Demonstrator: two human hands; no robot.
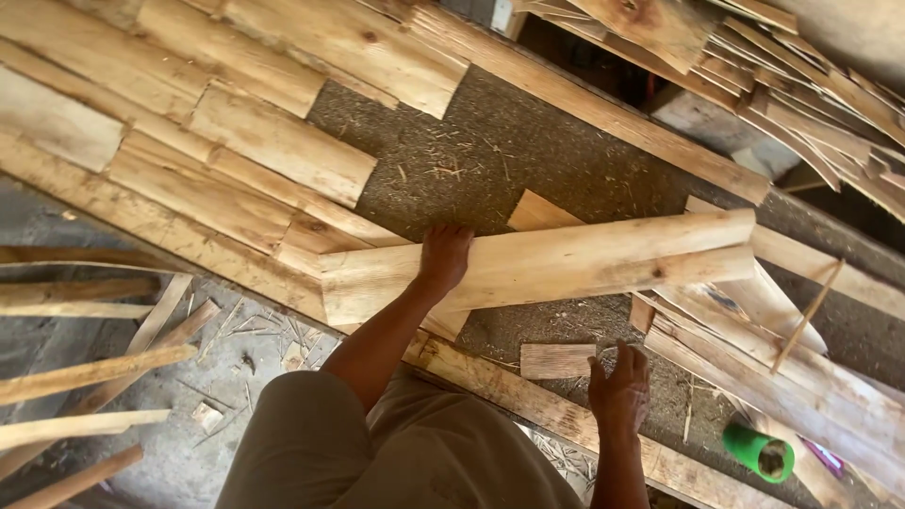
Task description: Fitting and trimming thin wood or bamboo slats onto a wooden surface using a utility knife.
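The counter fills the view: a broad, gritty grey surface dusted with sawdust and chips, framed by a long wooden rail along its near edge and another rail running along the far side. Upper left, rows of flat wooden slabs lie side by side, edges touching, covering that end of the surface.

Centre now: a long pale plank lies across the counter, one end overlapping the laid slabs, the other resting on a heap of loose offcuts at the right. The left hand is pressed flat on top of it, fingers spread, palm down — not gripping, just bearing on it. By the look of it, the step in hand is seating this plank next to the laid rows; any next move would call for steady pressure and a square line against the neighbouring edge.

The right hand hovers half open, holding nothing, just beside a small short wood block near the front rail. A green roll sits lower right.

Below the counter, a rough concrete floor strewn with sticks and splinters; more thin boards are stacked behind.
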